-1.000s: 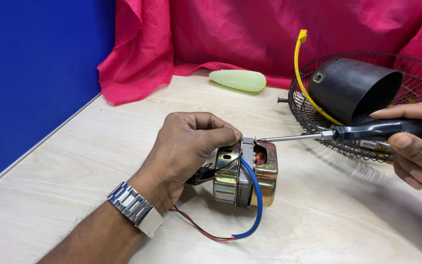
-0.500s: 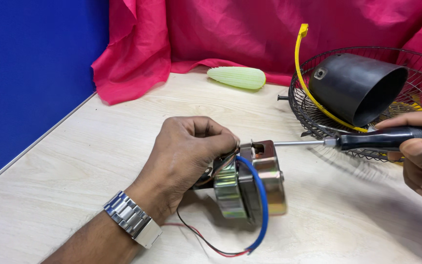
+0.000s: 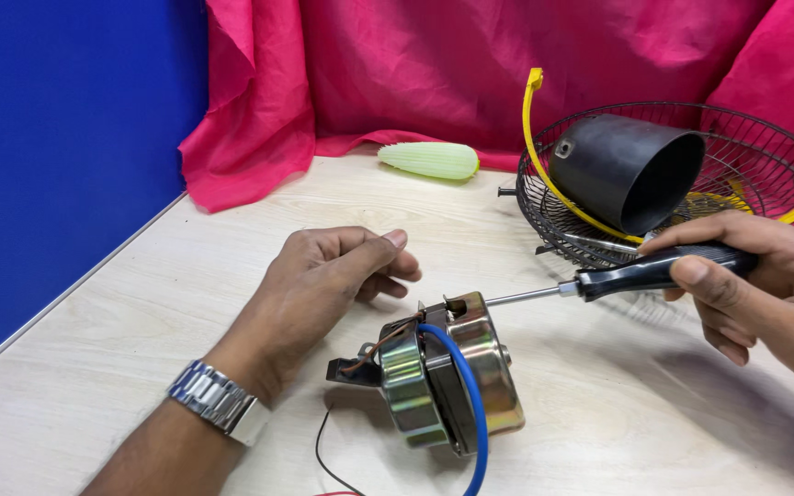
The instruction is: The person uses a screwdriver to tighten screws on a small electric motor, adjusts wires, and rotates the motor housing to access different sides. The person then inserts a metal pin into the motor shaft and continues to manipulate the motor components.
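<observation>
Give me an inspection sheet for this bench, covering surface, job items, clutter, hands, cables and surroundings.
Surface: pale wood-grain table.
Job's things: metal fan motor lying on its side; screwdriver with its tip at the motor's top edge.
Clutter: black cone-shaped housing resting in a wire fan guard with a yellow rim; pale green ribbed piece near the cloth.
Hands: left hand open, beside the motor, wristwatch on; right hand gripping the screwdriver handle.
Cables: blue cable looped over the motor; thin dark wire on the table.
Surroundings: pink cloth behind, blue wall at left.
</observation>
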